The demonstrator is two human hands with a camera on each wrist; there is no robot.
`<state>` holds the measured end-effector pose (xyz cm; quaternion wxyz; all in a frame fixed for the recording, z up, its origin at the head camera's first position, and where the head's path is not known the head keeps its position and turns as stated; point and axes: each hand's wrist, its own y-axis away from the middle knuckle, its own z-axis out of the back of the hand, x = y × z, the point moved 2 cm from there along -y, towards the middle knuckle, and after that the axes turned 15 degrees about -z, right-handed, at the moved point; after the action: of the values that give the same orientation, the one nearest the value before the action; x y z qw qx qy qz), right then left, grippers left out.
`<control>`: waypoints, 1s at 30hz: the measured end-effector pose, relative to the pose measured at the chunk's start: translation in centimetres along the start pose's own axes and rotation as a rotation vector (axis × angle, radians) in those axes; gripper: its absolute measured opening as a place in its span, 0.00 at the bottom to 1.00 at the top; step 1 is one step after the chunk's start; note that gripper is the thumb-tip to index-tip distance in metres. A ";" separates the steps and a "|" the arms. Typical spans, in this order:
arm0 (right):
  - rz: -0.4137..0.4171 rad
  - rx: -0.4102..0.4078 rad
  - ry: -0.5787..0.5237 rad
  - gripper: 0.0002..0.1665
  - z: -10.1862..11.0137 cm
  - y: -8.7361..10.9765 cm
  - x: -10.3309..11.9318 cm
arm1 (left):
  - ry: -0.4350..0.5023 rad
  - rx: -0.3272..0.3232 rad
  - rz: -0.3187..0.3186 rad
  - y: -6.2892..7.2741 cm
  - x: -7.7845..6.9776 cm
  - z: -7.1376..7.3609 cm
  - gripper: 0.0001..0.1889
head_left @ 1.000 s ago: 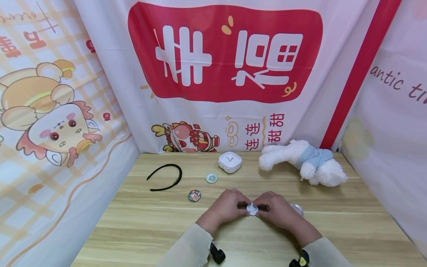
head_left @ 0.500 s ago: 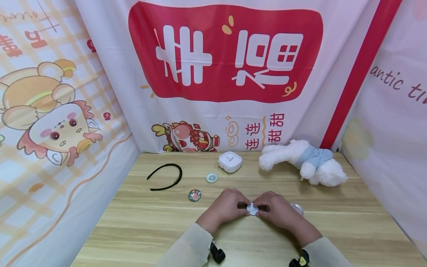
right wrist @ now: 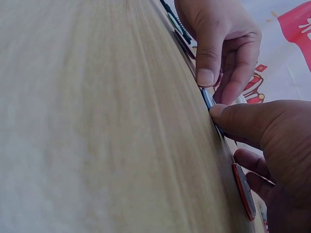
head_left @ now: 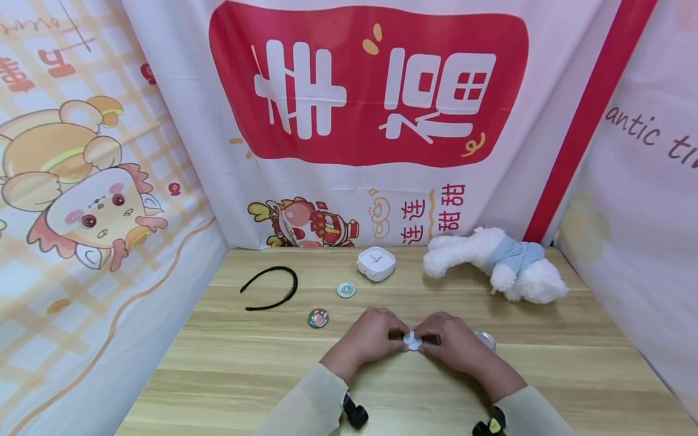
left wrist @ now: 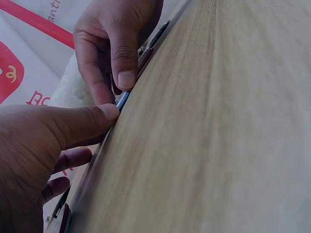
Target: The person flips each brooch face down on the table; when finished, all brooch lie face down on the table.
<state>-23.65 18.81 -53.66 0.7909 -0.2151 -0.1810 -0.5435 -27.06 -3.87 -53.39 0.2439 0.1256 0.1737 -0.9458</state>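
A small round badge [head_left: 412,341], pale blue and white, lies low over the wooden table between my hands. My left hand [head_left: 373,335] pinches its left edge with thumb and fingertips. From the opposite side, my right hand [head_left: 449,340] holds the other edge the same way. Seen edge-on in the right wrist view, the badge [right wrist: 208,98] is a thin blue strip between the two thumbs. The left wrist view also has it edge-on, with the left hand [left wrist: 63,131] below and the right hand [left wrist: 116,39] above. Fingers cover much of its rim.
A round badge [head_left: 487,340] is partly hidden behind my right hand. To the left lie a dark badge [head_left: 319,318], a pale green badge [head_left: 346,290] and a black headband [head_left: 294,284]. Further back are a white clock [head_left: 376,264] and a white plush toy [head_left: 515,266] before hanging cloths.
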 end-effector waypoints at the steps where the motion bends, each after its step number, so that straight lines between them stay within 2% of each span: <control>1: -0.003 0.003 0.000 0.15 0.0 0.0 0.1 | 0.027 -0.005 0.012 0.1 0.1 0.1 0.13; 7: -0.032 0.026 0.009 0.14 0.2 -0.2 0.3 | 0.239 -0.043 0.141 1.1 1.0 1.0 0.18; 10: -0.043 0.035 0.016 0.14 0.2 -0.2 0.3 | 0.275 -0.042 0.190 2.3 1.6 1.6 0.21; 13: -0.054 0.040 0.024 0.15 0.2 -0.2 0.4 | 0.279 -0.058 0.219 3.7 2.3 2.3 0.25; 18: -0.068 0.049 0.017 0.14 0.4 -0.1 0.5 | 0.222 -0.080 0.253 6.2 3.3 3.4 0.29; 22: -0.066 0.045 0.014 0.15 0.5 0.0 0.4 | 0.193 -0.081 0.263 7.7 4.0 3.7 0.25; 26: -0.051 0.029 0.017 0.15 0.5 0.1 0.4 | 0.179 -0.079 0.262 8.6 4.4 3.9 0.20; 30: -0.054 0.031 0.012 0.14 0.3 0.2 0.3 | 0.191 -0.067 0.259 8.7 4.3 3.9 0.17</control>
<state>-23.41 18.78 -53.21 0.7801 -0.1947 -0.1906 -0.5632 -26.94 -14.31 -53.60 0.3502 0.2282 0.2100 -0.8838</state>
